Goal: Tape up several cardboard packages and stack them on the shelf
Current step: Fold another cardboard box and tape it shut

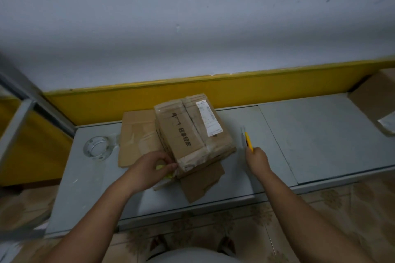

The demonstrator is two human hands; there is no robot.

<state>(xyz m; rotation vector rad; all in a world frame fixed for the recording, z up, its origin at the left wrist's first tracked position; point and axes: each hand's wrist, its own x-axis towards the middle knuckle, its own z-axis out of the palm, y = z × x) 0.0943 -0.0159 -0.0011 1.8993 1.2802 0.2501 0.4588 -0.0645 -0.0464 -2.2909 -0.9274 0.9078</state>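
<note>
Grey bench (299,134), white wall (192,17) with yellow band (106,104), tiled floor (320,209); our left hand (149,168) pinches the cardboard box (192,130) corner, right hand (257,159) grips a yellow cutter (248,144).

A brown cardboard package (192,132) lies closed, turned at an angle, its near left corner against the left-hand fingers (170,163), which pinch it there. Clear glossy tape runs along its top seam and over its near end. A white label (208,118) sits on its top, on the side far from those fingers, and dark print runs along the middle. Under it lie flattened cardboard sheets (136,136), spreading beyond and to the left of the left-hand fingers. A clear tape roll (96,148) lies flat, well left of them. The right-hand fingers (254,153) grip a yellow utility knife (248,141), which points away, just right of the package.
</note>
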